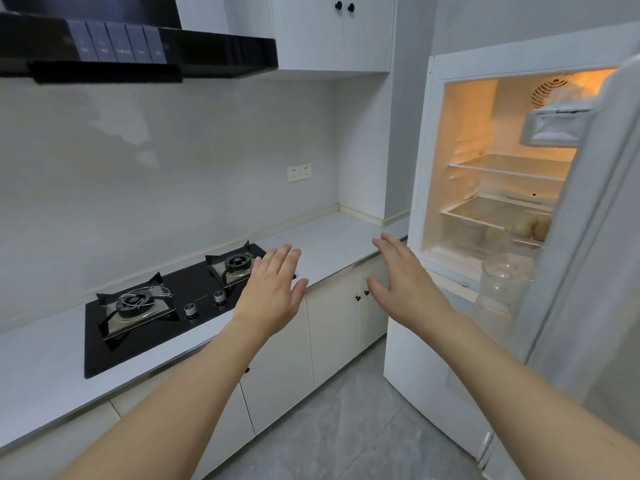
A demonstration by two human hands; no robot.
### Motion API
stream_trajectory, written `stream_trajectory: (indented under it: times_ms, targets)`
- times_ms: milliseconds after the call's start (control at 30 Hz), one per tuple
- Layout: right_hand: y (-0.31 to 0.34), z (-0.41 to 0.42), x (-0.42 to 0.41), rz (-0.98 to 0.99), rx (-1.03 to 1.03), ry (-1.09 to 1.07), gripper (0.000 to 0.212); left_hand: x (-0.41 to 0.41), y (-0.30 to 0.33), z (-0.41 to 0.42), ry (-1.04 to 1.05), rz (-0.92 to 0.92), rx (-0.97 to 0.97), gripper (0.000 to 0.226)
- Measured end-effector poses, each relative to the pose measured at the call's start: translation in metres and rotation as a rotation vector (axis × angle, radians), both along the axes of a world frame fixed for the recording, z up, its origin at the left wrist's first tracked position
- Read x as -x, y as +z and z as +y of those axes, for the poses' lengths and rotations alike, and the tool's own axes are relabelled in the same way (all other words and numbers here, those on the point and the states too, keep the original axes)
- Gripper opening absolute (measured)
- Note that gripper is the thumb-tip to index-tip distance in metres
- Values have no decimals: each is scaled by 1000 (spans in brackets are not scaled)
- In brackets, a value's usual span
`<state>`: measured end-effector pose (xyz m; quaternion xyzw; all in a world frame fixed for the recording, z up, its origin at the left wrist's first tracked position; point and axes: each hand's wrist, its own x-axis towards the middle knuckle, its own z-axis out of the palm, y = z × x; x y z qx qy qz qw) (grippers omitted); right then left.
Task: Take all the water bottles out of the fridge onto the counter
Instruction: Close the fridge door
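Observation:
The white fridge (426, 168) stands open at the right, lit orange inside, its glass shelves bare. A clear water bottle (502, 278) stands in the lower rack of the open door (609, 237); its top is blurred. My left hand (273, 292) is held out flat with fingers apart, over the front edge of the white counter (332, 244). My right hand (405, 282) is also spread and holds nothing, in front of the fridge's left wall, left of the bottle.
A black two-burner gas hob (166, 299) is set in the counter at the left, under a black range hood (138, 46). Pale round items (530, 226) lie in a door rack above the bottle. White cabinets run below the counter; grey floor tiles lie underneath.

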<state>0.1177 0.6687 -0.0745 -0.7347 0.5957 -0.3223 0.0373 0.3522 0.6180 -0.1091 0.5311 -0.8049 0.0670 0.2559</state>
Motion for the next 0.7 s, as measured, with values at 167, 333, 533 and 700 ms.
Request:
stream_trajectory:
  times_ms: [167,333,533,700]
  targets:
    - [17,35,38,-78,137,88,58,38,14,48,40,36,81,59]
    - [33,71,73,-79,242,180,59,84,30,102,62,150,170,54]
    - [75,107,98,-99,452,296,58,125,42,148,34,111,227,57]
    - [104,132,135,-93,681,348,52,164,60,174,1,95,306,61]
